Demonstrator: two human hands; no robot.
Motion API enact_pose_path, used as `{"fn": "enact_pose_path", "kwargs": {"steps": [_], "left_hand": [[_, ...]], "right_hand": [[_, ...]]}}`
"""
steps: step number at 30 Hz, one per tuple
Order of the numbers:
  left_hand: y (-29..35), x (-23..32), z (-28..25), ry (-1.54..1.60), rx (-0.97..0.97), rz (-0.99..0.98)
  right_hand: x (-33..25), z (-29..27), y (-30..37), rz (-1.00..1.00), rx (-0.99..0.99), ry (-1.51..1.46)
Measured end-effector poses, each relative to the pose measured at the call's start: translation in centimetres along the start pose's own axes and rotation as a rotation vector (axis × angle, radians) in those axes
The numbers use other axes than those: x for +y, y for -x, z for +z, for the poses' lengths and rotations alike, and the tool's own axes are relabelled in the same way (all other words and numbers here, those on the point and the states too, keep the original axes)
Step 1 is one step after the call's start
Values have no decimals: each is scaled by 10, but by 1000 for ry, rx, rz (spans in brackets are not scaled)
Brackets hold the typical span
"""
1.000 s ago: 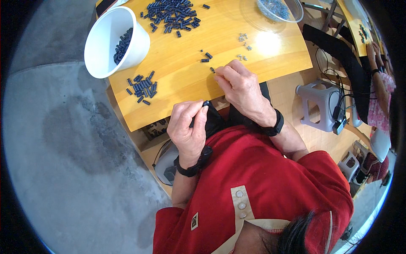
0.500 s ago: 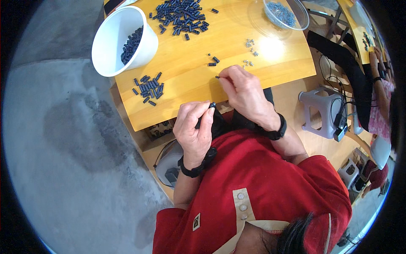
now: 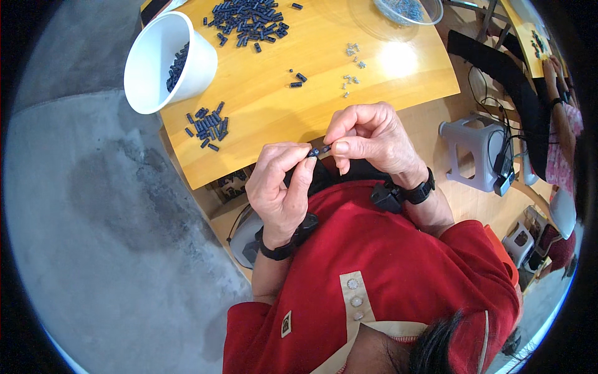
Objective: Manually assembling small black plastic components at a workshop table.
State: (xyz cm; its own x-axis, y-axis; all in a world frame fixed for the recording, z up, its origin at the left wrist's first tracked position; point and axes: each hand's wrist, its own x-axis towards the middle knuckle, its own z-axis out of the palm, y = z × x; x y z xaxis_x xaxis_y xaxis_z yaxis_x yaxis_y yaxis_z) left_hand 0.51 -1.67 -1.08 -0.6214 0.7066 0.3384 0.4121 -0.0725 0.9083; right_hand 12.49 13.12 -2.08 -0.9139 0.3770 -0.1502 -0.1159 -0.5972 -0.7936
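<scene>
My left hand (image 3: 280, 184) pinches a short black cylindrical part (image 3: 314, 153) between thumb and fingertips, just off the table's near edge. Against its right end my right hand (image 3: 374, 137) holds a small dark piece (image 3: 326, 149), mostly covered by thumb and forefinger; its exact kind is too small to tell. Beyond the hands, two black cylindrical parts (image 3: 299, 81) and a tiny dark bit lie on the wooden table (image 3: 261, 118). A small pile of similar black parts (image 3: 208, 126) lies at the left, and a larger heap (image 3: 249, 22) at the far side.
A white tub (image 3: 202, 68) with black parts inside leans at the table's left edge. Loose small silvery screws (image 3: 352, 80) lie right of centre, with a clear bowl (image 3: 430, 11) of them behind. At the right are a grey stool (image 3: 470, 153) and another person's arm (image 3: 551, 78).
My right hand has come back from over the table toward my left hand, bringing its small dark piece up against the black part. My left hand keeps its hold.
</scene>
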Motion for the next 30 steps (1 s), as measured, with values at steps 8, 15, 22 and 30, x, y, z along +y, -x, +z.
{"fn": "enact_pose_path", "kwargs": {"steps": [8, 15, 22, 30], "left_hand": [[-2, 7, 1, -74, -39, 70], [-5, 15, 3, -216, -88, 184], [-3, 15, 5, -255, -79, 195], [-5, 17, 3, -395, -92, 259]], "right_hand": [[-4, 2, 4, -4, -3, -2], [-3, 7, 4, -23, -15, -9], [20, -11, -1, 99, -143, -310], [31, -13, -3, 165, -143, -460]]}}
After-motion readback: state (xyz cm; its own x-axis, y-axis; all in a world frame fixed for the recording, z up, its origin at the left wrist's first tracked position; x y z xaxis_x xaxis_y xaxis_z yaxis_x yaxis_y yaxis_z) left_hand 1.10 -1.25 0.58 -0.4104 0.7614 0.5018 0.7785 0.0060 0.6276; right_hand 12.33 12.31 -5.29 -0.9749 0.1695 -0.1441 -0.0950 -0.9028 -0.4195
